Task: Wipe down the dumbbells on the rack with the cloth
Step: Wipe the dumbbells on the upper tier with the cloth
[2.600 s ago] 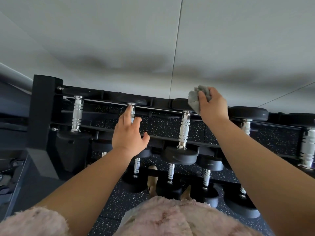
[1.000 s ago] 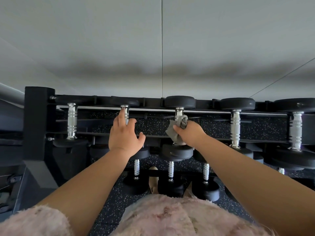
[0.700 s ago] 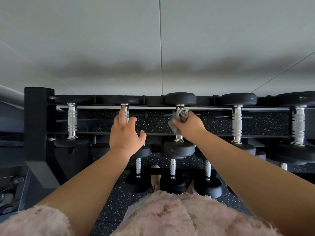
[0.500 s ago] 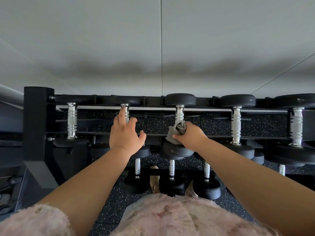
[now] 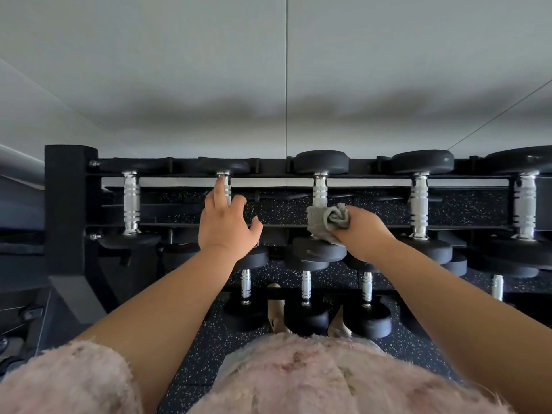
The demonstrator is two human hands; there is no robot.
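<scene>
My right hand (image 5: 363,234) is curled tight round the bunched grey cloth (image 5: 327,224). The cloth hides the near end of the centre dumbbell (image 5: 320,189) where its ribbed chrome grip meets the round black head. My fingers are buried in the folds, so I cannot see how they lie. My left hand (image 5: 225,231) is spread with straight fingers and holds nothing. Its forefinger lies along the next handle (image 5: 228,189) to the left and covers part of it. The black rack (image 5: 70,204) crosses the middle of the frame and is cut off at the right edge, as is the biggest dumbbell there. My forearms partly hide the lower tier. The heads look matte and rubbery, the floor (image 5: 209,339) is dark and speckled, and my sleeves (image 5: 59,380) are pink and fuzzy along the bottom.
</scene>
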